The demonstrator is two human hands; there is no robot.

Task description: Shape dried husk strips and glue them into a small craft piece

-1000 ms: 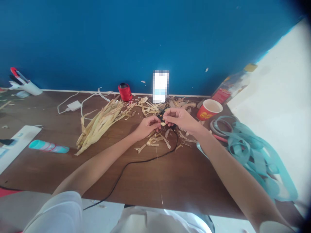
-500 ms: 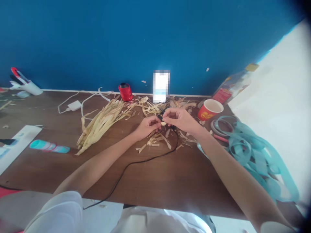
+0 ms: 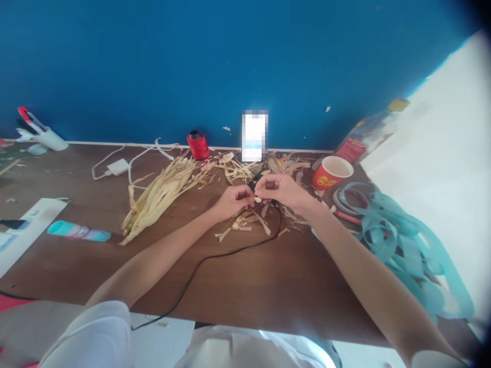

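Note:
Over the middle of the brown table [image 3: 245,286], my left hand [image 3: 232,200] and my right hand [image 3: 284,190] meet fingertip to fingertip. Both pinch a small pale piece of dried leaf [image 3: 258,199] between them. A black tool [image 3: 256,180] with a black cord [image 3: 215,258] lies just behind my fingers; the cord runs toward me over the table edge. Short dried leaf scraps [image 3: 247,221] lie under my hands. A long bundle of dried leaf strips [image 3: 161,197] lies to the left of my left hand.
A red thread spool [image 3: 197,144] and a phone [image 3: 254,135] stand against the blue wall. A red paper cup [image 3: 332,173] and a bottle [image 3: 368,134] are at the right, with teal ribbon coils [image 3: 399,240]. A white charger [image 3: 117,166] and teal tube [image 3: 79,232] lie left.
Both hands stay pinched on the small leaf piece; my right hand's fingers have shifted slightly. Nothing else on the table has moved.

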